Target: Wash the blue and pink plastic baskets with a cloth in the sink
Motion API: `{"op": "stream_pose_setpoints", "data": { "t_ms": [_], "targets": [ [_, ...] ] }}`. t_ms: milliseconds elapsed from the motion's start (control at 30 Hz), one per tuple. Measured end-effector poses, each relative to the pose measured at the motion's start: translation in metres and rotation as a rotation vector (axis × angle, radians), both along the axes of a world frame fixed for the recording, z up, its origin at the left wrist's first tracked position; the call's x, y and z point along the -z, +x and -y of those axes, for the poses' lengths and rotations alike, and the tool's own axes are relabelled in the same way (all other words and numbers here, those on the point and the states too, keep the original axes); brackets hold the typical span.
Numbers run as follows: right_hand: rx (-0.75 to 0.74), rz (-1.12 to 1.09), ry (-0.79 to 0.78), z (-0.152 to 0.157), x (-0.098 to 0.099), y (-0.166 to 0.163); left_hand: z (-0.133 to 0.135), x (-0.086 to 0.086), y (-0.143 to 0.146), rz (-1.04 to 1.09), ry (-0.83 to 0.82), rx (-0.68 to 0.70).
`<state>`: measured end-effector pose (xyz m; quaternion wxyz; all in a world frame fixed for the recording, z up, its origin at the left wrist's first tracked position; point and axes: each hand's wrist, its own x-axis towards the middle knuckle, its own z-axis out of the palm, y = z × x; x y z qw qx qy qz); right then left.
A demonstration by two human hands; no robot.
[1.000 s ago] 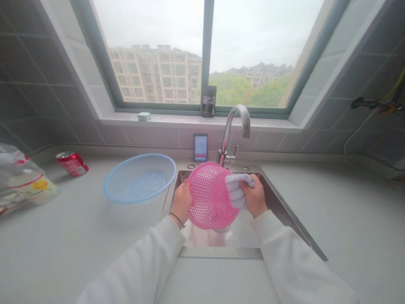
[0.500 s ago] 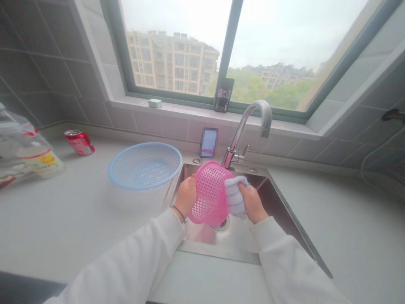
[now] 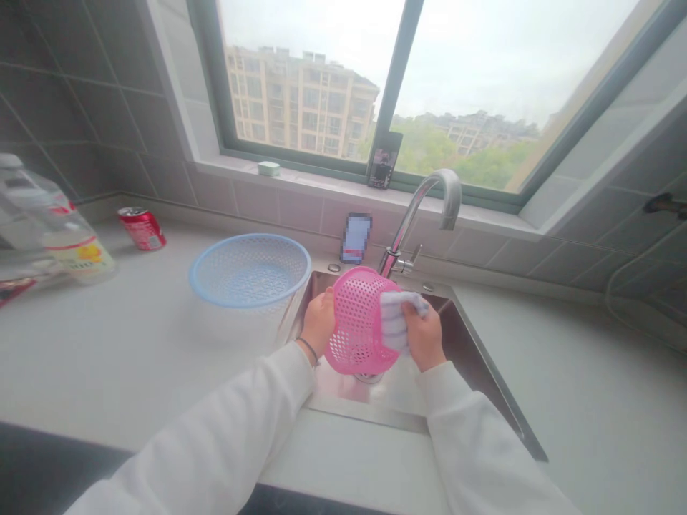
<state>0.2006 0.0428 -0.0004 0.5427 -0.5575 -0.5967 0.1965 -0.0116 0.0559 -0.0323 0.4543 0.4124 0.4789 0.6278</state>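
A pink plastic basket (image 3: pixel 357 325) with a pattern of holes is held tilted on its side above the steel sink (image 3: pixel 370 413). My left hand (image 3: pixel 319 320) is closed on its left edge. A white cloth with pale blue stripes (image 3: pixel 394 322) is gripped in my right hand (image 3: pixel 425 332) and lies against the right side of the basket. Part of the cloth reaches the basket's edge, and the fingertips behind it are hidden. Beneath the basket shows part of the sink drain (image 3: pixel 369 378).
A chrome faucet (image 3: pixel 424 207) arches over the sink's back. Left of the sink stands a light blue plastic basket (image 3: pixel 250 272). Farther left are a red can (image 3: pixel 142 229) and a clear bottle (image 3: pixel 75 243). A phone (image 3: pixel 356 237) leans against the wall tiles behind the sink.
The right hand and cloth have shifted slightly up along the pink basket's right side. The basket's tilt has turned a little. The whole view has shifted slightly.
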Motion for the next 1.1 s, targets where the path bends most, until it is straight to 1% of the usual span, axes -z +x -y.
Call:
{"op": "stream_pose_setpoints", "data": {
  "t_ms": [100,167,233,333,400,433,467,533,567,600,633,667,733,833,867,933,1000,1067,1100],
  "targets": [
    [-0.057,0.076,0.017,0.010,-0.003,-0.023,-0.004,0.002,-0.005,-0.005,-0.013,-0.008],
    [-0.036,0.092,0.027,0.008,-0.006,-0.019,-0.005,0.003,-0.010,0.000,-0.014,-0.002],
    [0.047,0.085,0.025,0.000,-0.010,-0.004,-0.006,0.002,-0.014,0.010,-0.006,-0.001],
    [0.229,0.085,-0.009,-0.011,-0.015,0.022,-0.006,0.000,-0.016,0.034,0.018,-0.005],
    [0.277,0.077,-0.022,-0.009,-0.017,0.026,-0.004,-0.002,-0.012,0.051,0.031,-0.002],
    [0.266,0.073,-0.021,-0.006,-0.017,0.022,-0.004,-0.002,-0.009,0.058,0.035,-0.001],
    [0.216,0.075,-0.011,0.000,-0.017,0.014,-0.003,-0.002,-0.006,0.063,0.037,-0.003],
    [0.070,0.099,0.016,0.013,-0.017,-0.007,-0.003,-0.002,-0.002,0.069,0.036,-0.006],
    [-0.045,0.129,0.040,0.018,-0.016,-0.018,-0.003,-0.001,-0.002,0.072,0.034,-0.007],
    [-0.116,0.154,0.052,0.023,-0.015,-0.027,-0.003,0.000,-0.003,0.077,0.030,-0.005],
    [-0.179,0.188,0.062,0.024,-0.013,-0.033,-0.002,0.000,-0.005,0.085,0.025,0.000],
    [-0.202,0.218,0.060,0.023,-0.012,-0.035,-0.002,0.001,-0.009,0.094,0.020,0.005],
    [-0.131,0.249,0.037,0.014,-0.010,-0.027,-0.002,0.001,-0.017,0.117,0.012,0.010],
    [0.099,0.215,0.016,-0.007,-0.010,0.004,0.000,0.000,-0.026,0.228,-0.012,0.024],
    [0.165,0.200,0.018,-0.012,-0.011,0.014,0.000,-0.001,-0.026,0.278,-0.017,0.039],
    [0.250,0.178,0.029,-0.015,-0.014,0.026,0.002,-0.004,-0.023,0.370,-0.002,0.089],
    [0.266,0.168,0.041,-0.007,-0.019,0.022,0.004,-0.007,-0.014,0.432,0.032,0.163],
    [0.188,0.178,0.078,0.009,-0.023,0.006,0.006,-0.009,-0.005,0.492,0.023,0.245],
    [0.117,0.188,0.105,0.018,-0.025,-0.005,0.006,-0.010,-0.002,0.507,-0.007,0.248]
  ]
}}
